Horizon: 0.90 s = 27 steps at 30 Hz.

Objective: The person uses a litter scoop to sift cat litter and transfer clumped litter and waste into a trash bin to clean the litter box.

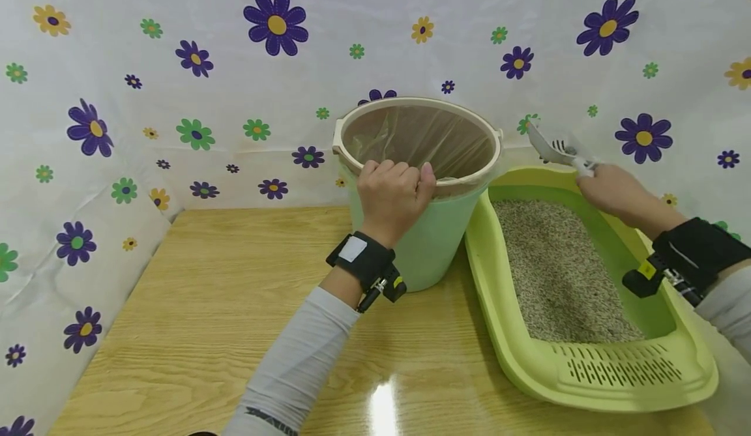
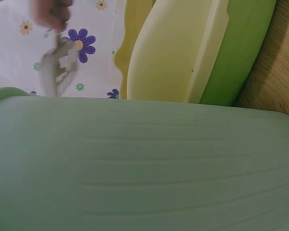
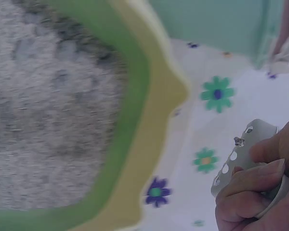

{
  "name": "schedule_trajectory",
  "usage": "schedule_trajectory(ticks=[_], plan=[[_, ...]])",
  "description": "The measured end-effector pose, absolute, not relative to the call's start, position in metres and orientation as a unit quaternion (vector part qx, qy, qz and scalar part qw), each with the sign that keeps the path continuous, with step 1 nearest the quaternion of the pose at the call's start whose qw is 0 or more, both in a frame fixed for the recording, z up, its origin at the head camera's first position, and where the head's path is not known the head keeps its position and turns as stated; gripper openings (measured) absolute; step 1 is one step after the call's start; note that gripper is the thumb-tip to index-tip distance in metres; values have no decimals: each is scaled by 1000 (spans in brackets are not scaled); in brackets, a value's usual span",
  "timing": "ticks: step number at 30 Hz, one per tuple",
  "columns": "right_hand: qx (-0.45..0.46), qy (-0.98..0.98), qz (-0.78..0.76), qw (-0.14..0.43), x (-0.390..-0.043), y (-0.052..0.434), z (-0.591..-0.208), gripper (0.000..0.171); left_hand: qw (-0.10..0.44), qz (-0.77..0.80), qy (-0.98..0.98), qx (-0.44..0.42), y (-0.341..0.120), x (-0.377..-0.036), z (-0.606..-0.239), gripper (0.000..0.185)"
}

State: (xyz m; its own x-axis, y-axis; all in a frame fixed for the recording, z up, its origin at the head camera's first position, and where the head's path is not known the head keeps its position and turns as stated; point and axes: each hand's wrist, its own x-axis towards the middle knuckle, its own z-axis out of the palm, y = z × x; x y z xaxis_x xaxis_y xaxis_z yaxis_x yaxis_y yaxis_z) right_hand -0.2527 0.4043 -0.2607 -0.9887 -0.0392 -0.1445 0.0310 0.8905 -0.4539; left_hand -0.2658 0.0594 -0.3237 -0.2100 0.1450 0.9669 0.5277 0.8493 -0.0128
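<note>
My left hand [image 1: 392, 195] grips the front rim of a mint-green trash bin [image 1: 431, 247] lined with a clear plastic bag [image 1: 405, 137]. In my right hand [image 1: 616, 191] is a light grey slotted litter scoop [image 1: 542, 141], held by its handle, raised above the far end of a yellow-green litter box [image 1: 488, 279]. The scoop's head points left toward the bin. A small grey clump [image 3: 239, 141] clings at one of its holes in the right wrist view. Grainy cat litter [image 1: 557, 273] covers much of the box's floor. The left wrist view hides my left hand behind the bin's side.
Bin and litter box stand side by side on a wooden table [image 1: 235, 305], the box on the right. Behind them hangs a white sheet [image 1: 229, 77] printed with flowers. The box's near edge has a slotted ledge [image 1: 624, 364].
</note>
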Motion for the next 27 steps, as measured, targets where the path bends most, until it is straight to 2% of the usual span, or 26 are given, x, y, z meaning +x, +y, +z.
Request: schedule_trajectory(ticks=[6,12,16,21,27], plan=[[-32,988,-150,14,-260,365,-213,40,590,-159,-761,-220,59,-266,-323,53],[-50,998,-23,-31,-261,323,-191,35,589,-156,-761,-222,60,-266,-322,54],[-93,990,41,-94,-261,296,-193,23,587,-158,-762,-222,60,-266,-322,54],[-161,955,140,-205,-264,264,-210,22,585,-159,-765,-220,58,-266,-322,53],[-220,881,292,-302,-267,244,-221,21,587,-151,-765,-220,58,-266,-322,53]])
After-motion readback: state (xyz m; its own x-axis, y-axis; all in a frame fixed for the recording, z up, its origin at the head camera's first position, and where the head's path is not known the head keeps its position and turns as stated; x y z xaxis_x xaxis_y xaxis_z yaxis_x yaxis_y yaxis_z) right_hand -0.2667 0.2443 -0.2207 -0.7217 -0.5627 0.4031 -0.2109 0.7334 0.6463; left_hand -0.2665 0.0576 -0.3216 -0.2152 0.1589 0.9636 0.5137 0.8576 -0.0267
